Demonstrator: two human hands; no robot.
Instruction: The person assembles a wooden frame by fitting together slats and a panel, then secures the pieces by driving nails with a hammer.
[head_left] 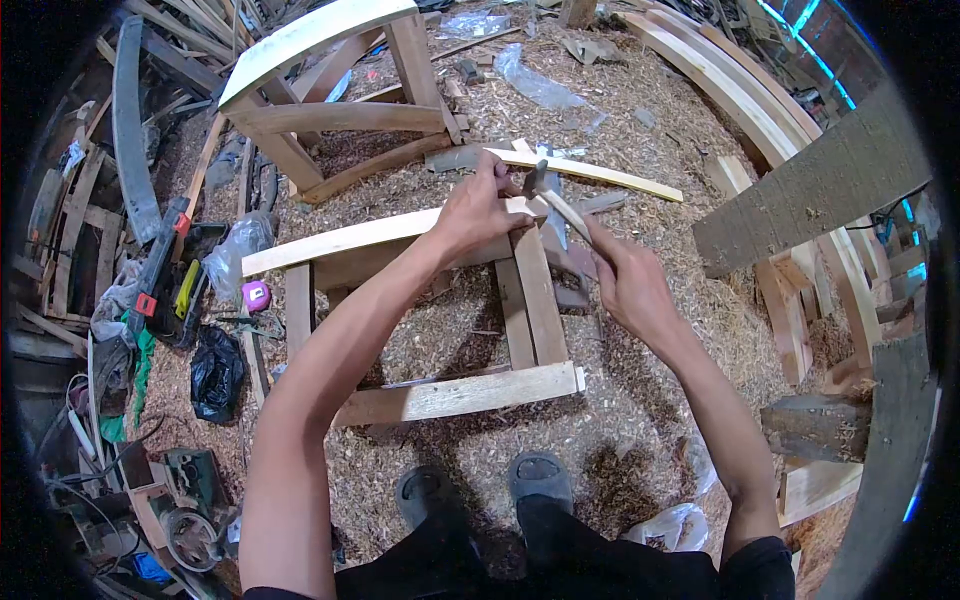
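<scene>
A wooden frame (450, 397) of pale boards and upright pieces stands on the shavings in front of my feet. My left hand (476, 208) is closed at the far right corner of its upper board (350, 237), fingers bunched together; what they pinch, if anything, is too small to make out. My right hand (630, 278) grips a hammer (568, 212) by its light handle. The dark hammer head is raised close beside my left fingers, above the frame's corner.
A second wooden frame (345, 118) stands beyond, at the upper left. A thin wooden strip (600, 172) lies past my hands. Long curved boards (720, 75) and a thick plank (820, 185) are on the right. Tools, a pink tape measure (256, 295) and a black bag (217, 373) lie left.
</scene>
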